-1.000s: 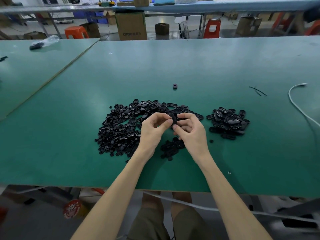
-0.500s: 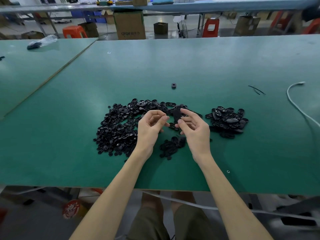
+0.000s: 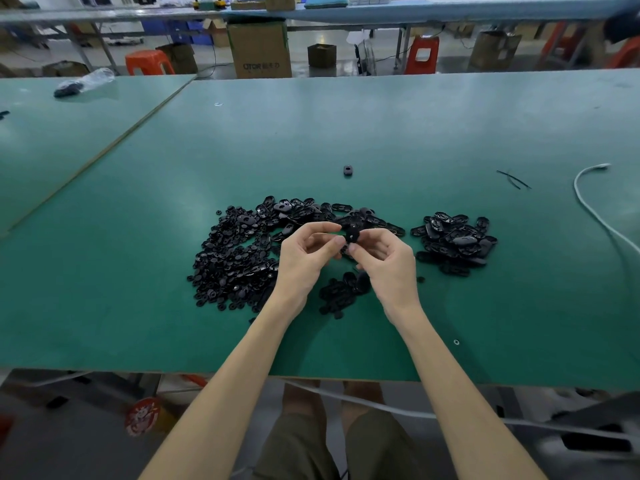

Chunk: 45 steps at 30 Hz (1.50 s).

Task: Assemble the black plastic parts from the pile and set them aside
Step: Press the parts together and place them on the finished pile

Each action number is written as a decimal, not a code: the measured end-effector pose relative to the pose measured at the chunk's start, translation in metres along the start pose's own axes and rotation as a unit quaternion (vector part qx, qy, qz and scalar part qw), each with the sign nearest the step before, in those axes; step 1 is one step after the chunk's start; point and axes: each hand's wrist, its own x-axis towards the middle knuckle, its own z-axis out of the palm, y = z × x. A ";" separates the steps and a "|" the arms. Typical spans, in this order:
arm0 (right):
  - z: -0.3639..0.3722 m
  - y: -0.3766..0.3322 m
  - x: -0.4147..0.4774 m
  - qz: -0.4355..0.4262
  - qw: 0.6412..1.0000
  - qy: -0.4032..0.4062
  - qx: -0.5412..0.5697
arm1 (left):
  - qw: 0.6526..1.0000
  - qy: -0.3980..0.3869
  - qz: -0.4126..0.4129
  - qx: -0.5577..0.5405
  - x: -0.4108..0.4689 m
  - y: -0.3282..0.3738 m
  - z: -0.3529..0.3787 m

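A big pile of small black plastic parts (image 3: 239,258) spreads over the green table (image 3: 381,133) in front of me. A smaller heap of oval black parts (image 3: 453,239) lies to the right. Between my wrists sits a little cluster of black parts (image 3: 341,292). Both hands are raised just above the pile's near edge, fingertips together. My left hand (image 3: 306,261) and my right hand (image 3: 388,261) pinch one small black part (image 3: 352,234) from either side. The part's underside is hidden by my fingers.
One stray black part (image 3: 348,170) lies farther back on the table. A white cable (image 3: 595,209) curves along the right side, with thin black strips (image 3: 512,178) near it. A plastic bag (image 3: 83,83) rests on the neighbouring table at far left. Cardboard boxes and red stools stand beyond.
My hands came apart briefly half a second ago and have closed together again on a black part, held slightly higher than before.
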 end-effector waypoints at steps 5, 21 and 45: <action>-0.001 0.002 0.001 -0.016 0.999 -0.015 -0.033 | 1.000 -0.011 0.004 0.010 0.000 0.000 0.000; 0.003 0.001 -0.001 -0.008 1.000 -0.001 0.009 | 0.999 -0.017 0.004 0.035 -0.001 -0.001 -0.002; 0.003 -0.003 -0.002 -0.016 0.999 -0.040 0.030 | 0.997 0.021 0.024 0.071 0.003 -0.006 -0.004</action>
